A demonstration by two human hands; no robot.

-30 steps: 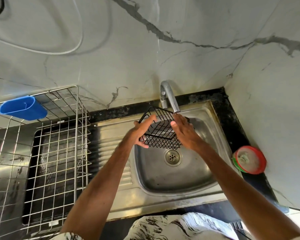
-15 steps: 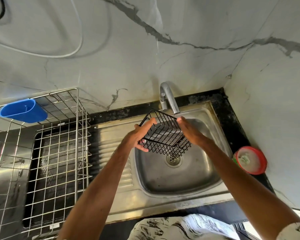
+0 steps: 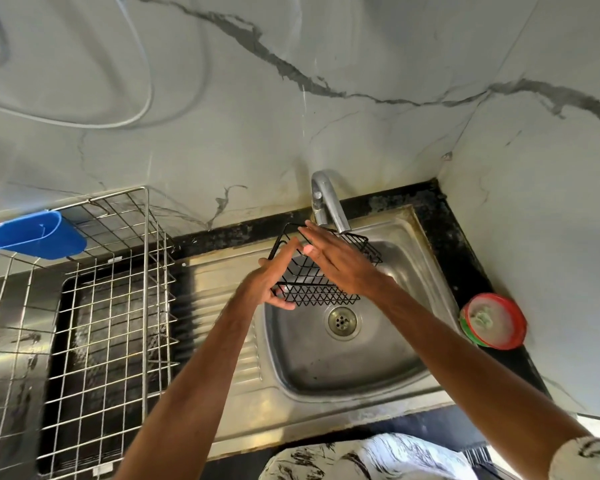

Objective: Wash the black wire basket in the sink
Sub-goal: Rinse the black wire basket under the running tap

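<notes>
Now | dull stainless-steel sink basin [image 3: 361, 368] below, catching runoff | black wire basket [image 3: 312, 296] tilted above the drain, under the curved chrome tap [image 3: 328, 206] | left hand [image 3: 269, 282] grips its left end, steadying | right hand [image 3: 343, 263] flat, fingers straight across the wires, probably for rubbing.
</notes>
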